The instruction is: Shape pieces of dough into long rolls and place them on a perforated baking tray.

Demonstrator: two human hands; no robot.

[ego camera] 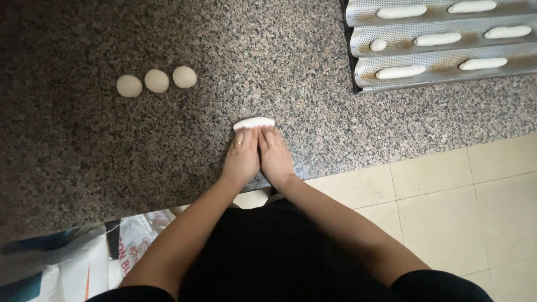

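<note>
Left hand: the left hand (pixel 241 156) lies flat, palm down, fingers stretched forward and close together, their tips pressing on the near edge of the dough piece (pixel 254 123); it grips nothing.
Right hand: the right hand (pixel 274 154) lies flat beside the left, thumbs side by side, fingertips on the same dough piece, open and not closed around it.
Dough piece: a pale, elongated roll lying crosswise on the granite counter (pixel 84 168), just beyond both sets of fingertips.
Dough balls: three round dough balls (pixel 156 81) sit in a row well to the left, close to one another.
Baking tray: a perforated, channelled baking tray (pixel 442 59) at the upper right holds shaped dough rolls (pixel 400 71) in its grooves.
Floor: pale tiled floor (pixel 447 212) to the right of the counter.
</note>
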